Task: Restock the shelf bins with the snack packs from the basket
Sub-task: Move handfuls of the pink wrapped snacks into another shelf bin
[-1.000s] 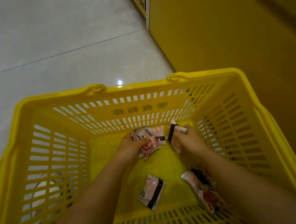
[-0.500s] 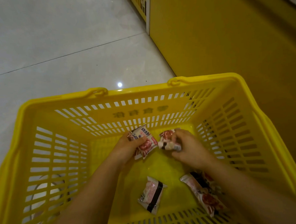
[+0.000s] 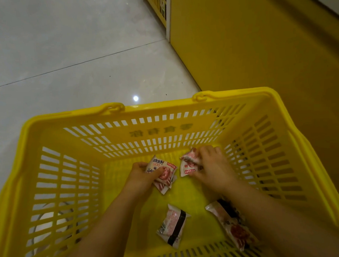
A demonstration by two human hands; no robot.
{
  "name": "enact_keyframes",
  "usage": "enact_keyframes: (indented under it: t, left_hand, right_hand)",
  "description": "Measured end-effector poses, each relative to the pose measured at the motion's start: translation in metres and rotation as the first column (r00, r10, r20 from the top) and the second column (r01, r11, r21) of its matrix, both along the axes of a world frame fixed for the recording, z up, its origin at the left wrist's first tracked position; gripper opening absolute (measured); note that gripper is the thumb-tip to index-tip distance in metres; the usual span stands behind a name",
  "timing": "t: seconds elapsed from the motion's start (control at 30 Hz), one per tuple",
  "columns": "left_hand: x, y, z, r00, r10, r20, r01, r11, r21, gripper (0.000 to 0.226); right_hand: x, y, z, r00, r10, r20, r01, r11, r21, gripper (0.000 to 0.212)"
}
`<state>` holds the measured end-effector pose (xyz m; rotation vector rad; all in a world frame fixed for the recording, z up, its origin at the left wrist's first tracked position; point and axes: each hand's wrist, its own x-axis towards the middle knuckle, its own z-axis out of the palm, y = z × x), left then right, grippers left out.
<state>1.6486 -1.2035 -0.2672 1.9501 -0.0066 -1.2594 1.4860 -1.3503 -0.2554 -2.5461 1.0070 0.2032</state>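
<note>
Both hands are down inside the yellow basket (image 3: 160, 107), gathering stock. The left hand (image 3: 139, 173) has thumb and fingers curled round a small stack of snack packs (image 3: 162, 172) (at least two, fanned at the lower edge). The right hand (image 3: 212, 165) pinches a further pack (image 3: 189, 164) near the far wall, fingers closed on its crumpled wrapper. On the basket floor lie a loose pack (image 3: 173, 226) between the forearms and a second loose pack (image 3: 231, 226) partly under the right forearm. No shelf bin shows clearly; the yellow shelf panel (image 3: 258, 48) stands just beyond the basket. Assessment: this is collection ahead of transfer. Recommended: lay the pinched pack onto the left stack and square the edges so none slips. The freed hand can then sweep up the two loose ones. Grip flat bodies, not sealed ends; the wrappers look slick and the contents probably crush. Lift clear of the slotted walls.
</note>
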Motion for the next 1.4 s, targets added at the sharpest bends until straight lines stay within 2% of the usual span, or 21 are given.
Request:
enact_keyframes:
  t: [0.07, 0.13, 0.2, 0.27, 0.33, 0.4, 0.5, 0.53, 0.6, 0.63, 0.7, 0.8, 0.83, 0.97, 1.07, 1.1, 1.17, 1.27, 1.4]
  left_hand:
    - [0.002, 0.001, -0.001, 0.998, -0.063, 0.031, 0.061, 0.997, 0.054, 0.046]
    - [0.006, 0.002, -0.001, 0.983, -0.16, 0.086, 0.149, 0.982, 0.115, 0.047]
    - [0.009, 0.002, 0.001, 0.959, -0.247, 0.142, 0.222, 0.96, 0.172, 0.055]
    - [0.013, 0.001, 0.001, 0.867, -0.42, 0.268, 0.337, 0.891, 0.304, 0.074]
    - [0.012, 0.002, 0.002, 0.734, -0.552, 0.396, 0.411, 0.825, 0.387, 0.08]
    - [0.011, 0.003, 0.004, 0.647, -0.592, 0.481, 0.469, 0.806, 0.361, 0.074]
    - [0.013, 0.003, 0.003, 0.547, -0.657, 0.519, 0.591, 0.742, 0.316, 0.064]
    - [0.014, 0.002, 0.003, 0.542, -0.674, 0.501, 0.624, 0.723, 0.298, 0.063]
    - [0.015, 0.0, 0.005, 0.572, -0.684, 0.453, 0.656, 0.713, 0.248, 0.062]
    - [0.015, 0.0, 0.006, 0.587, -0.681, 0.438, 0.66, 0.716, 0.228, 0.063]
    - [0.016, 0.001, 0.008, 0.598, -0.681, 0.423, 0.663, 0.717, 0.216, 0.065]
    - [0.017, 0.002, 0.009, 0.592, -0.692, 0.413, 0.67, 0.707, 0.225, 0.066]
    - [0.017, 0.002, 0.009, 0.583, -0.699, 0.413, 0.676, 0.7, 0.232, 0.067]
    - [0.018, 0.002, 0.008, 0.576, -0.713, 0.4, 0.683, 0.688, 0.245, 0.068]
    - [0.017, 0.001, 0.01, 0.582, -0.717, 0.382, 0.691, 0.685, 0.232, 0.07]
    - [0.017, 0.001, 0.011, 0.583, -0.721, 0.374, 0.694, 0.682, 0.232, 0.071]
    - [0.018, 0.0, 0.014, 0.595, -0.722, 0.353, 0.691, 0.684, 0.234, 0.075]
    - [0.019, 0.0, 0.017, 0.612, -0.729, 0.308, 0.695, 0.681, 0.23, 0.081]
    - [0.019, -0.002, 0.023, 0.594, -0.768, 0.24, 0.73, 0.64, 0.241, 0.087]
  right_hand:
    - [-0.002, 0.004, -0.004, 0.999, 0.038, -0.008, -0.038, 0.999, 0.013, 0.047]
    - [-0.003, -0.001, -0.003, 0.998, -0.038, 0.046, 0.036, 0.999, 0.027, 0.038]
    - [-0.002, -0.008, -0.003, 0.99, -0.131, 0.057, 0.126, 0.988, 0.09, 0.047]
    - [0.002, -0.014, 0.0, 0.975, -0.224, 0.016, 0.212, 0.941, 0.265, 0.066]
    - [0.005, -0.016, 0.004, 0.973, -0.23, -0.035, 0.227, 0.905, 0.359, 0.069]
    - [0.005, -0.017, 0.006, 0.974, -0.221, -0.046, 0.223, 0.911, 0.348, 0.061]
    - [-0.002, -0.014, 0.007, 0.927, -0.374, 0.039, 0.338, 0.874, 0.348, 0.038]
    - [-0.005, -0.013, 0.006, 0.875, -0.48, 0.055, 0.418, 0.809, 0.413, 0.034]
    - [-0.008, -0.011, 0.008, 0.719, -0.695, 0.016, 0.536, 0.568, 0.624, 0.036]
    - [-0.008, -0.01, 0.008, 0.667, -0.745, -0.019, 0.545, 0.471, 0.694, 0.043]
    - [-0.008, -0.012, 0.01, 0.676, -0.735, -0.049, 0.518, 0.426, 0.742, 0.053]
    - [-0.006, -0.015, 0.017, 0.75, -0.655, -0.087, 0.475, 0.442, 0.761, 0.046]
    - [-0.005, -0.017, 0.02, 0.78, -0.621, -0.081, 0.457, 0.476, 0.752, 0.043]
    - [0.003, -0.024, 0.03, 0.923, -0.382, 0.048, 0.267, 0.724, 0.636, 0.031]
    - [0.022, -0.025, 0.028, 0.998, -0.028, -0.057, 0.049, 0.905, 0.422, 0.03]
    - [0.028, -0.024, 0.024, 0.991, 0.09, -0.103, -0.051, 0.944, 0.327, 0.032]
    - [0.035, -0.019, 0.019, 0.959, 0.22, -0.177, -0.177, 0.957, 0.231, 0.036]
    - [0.037, -0.013, 0.011, 0.911, 0.306, -0.277, -0.249, 0.943, 0.222, 0.04]
    - [0.036, -0.008, 0.006, 0.855, 0.351, -0.383, -0.335, 0.936, 0.11, 0.048]
